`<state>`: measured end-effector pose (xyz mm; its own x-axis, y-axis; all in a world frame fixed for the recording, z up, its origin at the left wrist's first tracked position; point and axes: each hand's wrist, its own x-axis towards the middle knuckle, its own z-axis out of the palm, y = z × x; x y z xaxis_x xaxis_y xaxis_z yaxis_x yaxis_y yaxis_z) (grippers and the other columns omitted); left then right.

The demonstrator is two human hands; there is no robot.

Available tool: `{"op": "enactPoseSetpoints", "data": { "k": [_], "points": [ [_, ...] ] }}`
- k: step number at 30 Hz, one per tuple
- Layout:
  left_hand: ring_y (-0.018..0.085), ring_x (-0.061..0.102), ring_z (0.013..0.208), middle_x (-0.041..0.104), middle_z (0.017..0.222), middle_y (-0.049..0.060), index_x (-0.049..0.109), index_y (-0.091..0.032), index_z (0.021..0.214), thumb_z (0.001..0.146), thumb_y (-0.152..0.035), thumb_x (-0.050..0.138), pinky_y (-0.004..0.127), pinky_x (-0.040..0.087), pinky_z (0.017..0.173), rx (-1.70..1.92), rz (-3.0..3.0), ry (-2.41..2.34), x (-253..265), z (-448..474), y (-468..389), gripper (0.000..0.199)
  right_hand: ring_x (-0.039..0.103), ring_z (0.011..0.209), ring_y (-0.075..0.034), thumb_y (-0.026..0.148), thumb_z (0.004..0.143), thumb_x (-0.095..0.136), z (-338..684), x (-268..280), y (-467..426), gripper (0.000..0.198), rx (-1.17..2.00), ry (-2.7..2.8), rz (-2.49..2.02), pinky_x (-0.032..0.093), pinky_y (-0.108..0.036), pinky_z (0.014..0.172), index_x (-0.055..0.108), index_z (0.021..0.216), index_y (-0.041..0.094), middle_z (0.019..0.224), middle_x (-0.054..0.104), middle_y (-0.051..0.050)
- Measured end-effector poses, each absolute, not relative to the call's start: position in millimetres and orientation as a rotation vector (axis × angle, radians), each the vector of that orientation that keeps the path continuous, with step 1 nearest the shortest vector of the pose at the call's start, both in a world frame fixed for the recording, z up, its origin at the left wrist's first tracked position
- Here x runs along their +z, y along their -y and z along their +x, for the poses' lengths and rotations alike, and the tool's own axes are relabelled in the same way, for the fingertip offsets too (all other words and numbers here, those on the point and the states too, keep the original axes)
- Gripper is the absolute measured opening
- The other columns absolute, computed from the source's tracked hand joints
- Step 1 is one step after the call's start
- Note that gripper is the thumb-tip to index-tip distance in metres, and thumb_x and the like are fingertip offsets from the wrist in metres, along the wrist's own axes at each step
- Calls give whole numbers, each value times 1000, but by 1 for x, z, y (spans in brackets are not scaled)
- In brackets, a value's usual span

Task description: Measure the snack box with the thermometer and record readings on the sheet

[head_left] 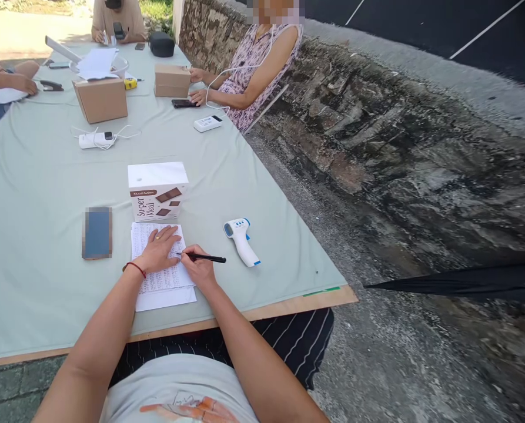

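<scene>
- The left hand (160,249), palm down with fingers slightly spread, rests flat on the printed sheets (165,282), probably to pin the loose stack against sliding
- The right hand (198,269) pinches the black pen (209,257) near its tip, a writing grip that likely gives fine control; the tip is at the sheets beside the left hand, though whether it touches paper I cannot tell
- The sheets lie on the worktop (227,194) near its close edge, seemingly for easy reach, with a plainer page sticking out underneath
- The white and brown box (157,194) stands upright right at their far edge, so it would block sliding them forward; the left hand also covers some print
- A phone (97,233) lies to the left and an infrared thermometer (243,241) to the right, both clear of the forearms
- Farther off are cardboard boxes (101,101), cabled white devices (95,140) and other seated people
</scene>
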<state>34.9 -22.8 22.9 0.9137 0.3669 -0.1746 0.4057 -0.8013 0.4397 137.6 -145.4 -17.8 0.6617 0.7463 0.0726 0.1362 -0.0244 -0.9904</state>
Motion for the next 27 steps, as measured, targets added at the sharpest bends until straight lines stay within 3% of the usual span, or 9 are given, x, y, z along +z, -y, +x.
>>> {"op": "enactPoseSetpoints", "data": {
  "k": [27],
  "points": [
    [29, 20, 153, 29, 162, 11, 51, -22, 133, 82, -27, 63, 54, 12, 125, -55, 2590, -538, 18, 33, 20, 53, 49, 62, -16, 39, 71, 52, 138, -19, 146, 18, 547, 735, -1564, 43, -28, 60, 53, 67, 22, 64, 53, 1]
  ]
}}
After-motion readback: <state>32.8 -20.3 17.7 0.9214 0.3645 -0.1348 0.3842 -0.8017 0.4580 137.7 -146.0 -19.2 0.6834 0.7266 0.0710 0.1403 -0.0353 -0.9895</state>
